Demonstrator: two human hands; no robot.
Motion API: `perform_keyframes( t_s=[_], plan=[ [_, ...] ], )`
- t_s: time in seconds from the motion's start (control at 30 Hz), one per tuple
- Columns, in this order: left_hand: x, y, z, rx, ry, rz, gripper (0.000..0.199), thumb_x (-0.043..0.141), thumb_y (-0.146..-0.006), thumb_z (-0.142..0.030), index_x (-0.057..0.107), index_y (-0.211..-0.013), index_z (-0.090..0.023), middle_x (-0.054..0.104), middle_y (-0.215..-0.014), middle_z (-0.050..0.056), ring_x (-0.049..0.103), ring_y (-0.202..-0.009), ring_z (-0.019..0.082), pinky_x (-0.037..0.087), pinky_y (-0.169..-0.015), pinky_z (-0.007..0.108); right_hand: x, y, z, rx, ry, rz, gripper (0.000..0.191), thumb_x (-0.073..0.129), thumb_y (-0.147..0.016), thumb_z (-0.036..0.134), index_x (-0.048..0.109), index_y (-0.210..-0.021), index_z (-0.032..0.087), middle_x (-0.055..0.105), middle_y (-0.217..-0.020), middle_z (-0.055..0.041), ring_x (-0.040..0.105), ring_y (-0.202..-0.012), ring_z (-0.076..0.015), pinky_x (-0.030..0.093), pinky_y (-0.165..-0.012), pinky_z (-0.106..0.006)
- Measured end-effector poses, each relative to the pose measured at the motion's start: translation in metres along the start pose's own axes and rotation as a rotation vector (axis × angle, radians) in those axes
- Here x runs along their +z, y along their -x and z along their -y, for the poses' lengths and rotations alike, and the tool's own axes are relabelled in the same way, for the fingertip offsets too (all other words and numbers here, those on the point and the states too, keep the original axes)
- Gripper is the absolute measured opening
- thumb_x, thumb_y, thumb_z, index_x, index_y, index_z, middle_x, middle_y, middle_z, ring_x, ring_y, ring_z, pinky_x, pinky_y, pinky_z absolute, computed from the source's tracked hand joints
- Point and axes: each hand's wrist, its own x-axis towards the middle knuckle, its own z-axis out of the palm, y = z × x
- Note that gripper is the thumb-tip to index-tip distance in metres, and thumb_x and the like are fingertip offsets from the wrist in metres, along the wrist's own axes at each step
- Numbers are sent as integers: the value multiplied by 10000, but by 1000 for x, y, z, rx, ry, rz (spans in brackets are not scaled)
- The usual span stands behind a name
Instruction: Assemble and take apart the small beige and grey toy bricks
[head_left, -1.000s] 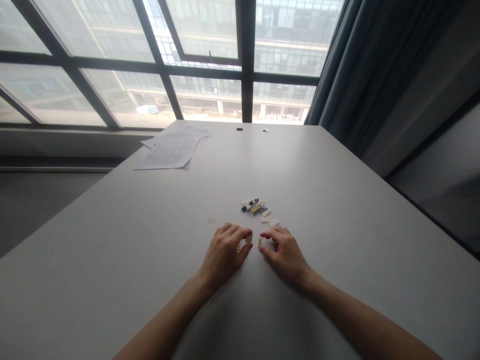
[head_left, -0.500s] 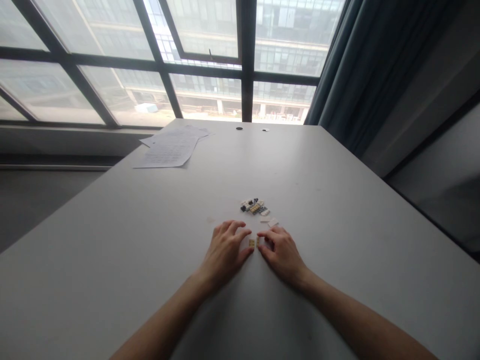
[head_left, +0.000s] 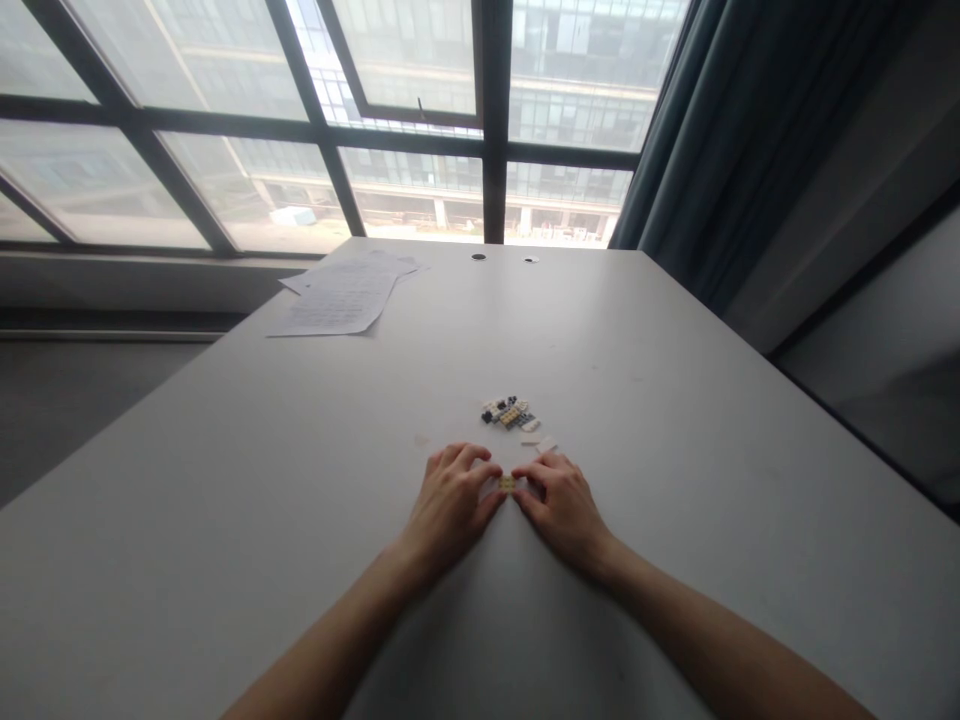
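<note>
Two small tan toy bricks (head_left: 507, 483) lie side by side on the white table, touching or nearly so. My left hand (head_left: 454, 495) pinches the left brick between thumb and index finger. From the other side, my right hand (head_left: 561, 505) grips the right brick with thumb and fingertips. The fingertips hide the outer ends of both bricks. Just beyond my hands lies a small pile of mixed bricks (head_left: 510, 412) in white, tan, black and grey. Flat white pieces (head_left: 546, 444) rest between that pile and my right hand.
Printed paper sheets (head_left: 337, 295) lie at the table's far left. Two round cable holes, one a dark hole (head_left: 478, 257), sit near the far edge of the white table (head_left: 225, 500). Windows stand behind it, with a dark curtain (head_left: 697, 150) at the right.
My right hand has brought its brick left against the other brick, closing the gap between them. My left hand has stayed almost in place. The pile and papers are unchanged.
</note>
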Motion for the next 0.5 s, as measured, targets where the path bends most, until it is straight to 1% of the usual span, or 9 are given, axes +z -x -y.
perform_keyframes(
  t_s=[0.13,0.5],
  plan=[
    [1,0,0,0,-2,-14,165,590,-841,-337,671,-943,-236,606,-1088,62,485,-1060,256,361,-939,444,0,-1,1,-10,14,-2,178,637,-825,240,694,-993,237,629,-924,-39,537,-937,-205,365,-863,-329],
    [2,0,1,6,-1,-8,166,583,-845,-328,662,-955,-232,608,-1067,61,495,-1045,246,360,-939,435,2,-1,0,-42,50,1,182,614,-843,243,685,-1010,246,628,-936,-35,533,-947,-198,356,-865,-325]
  ],
)
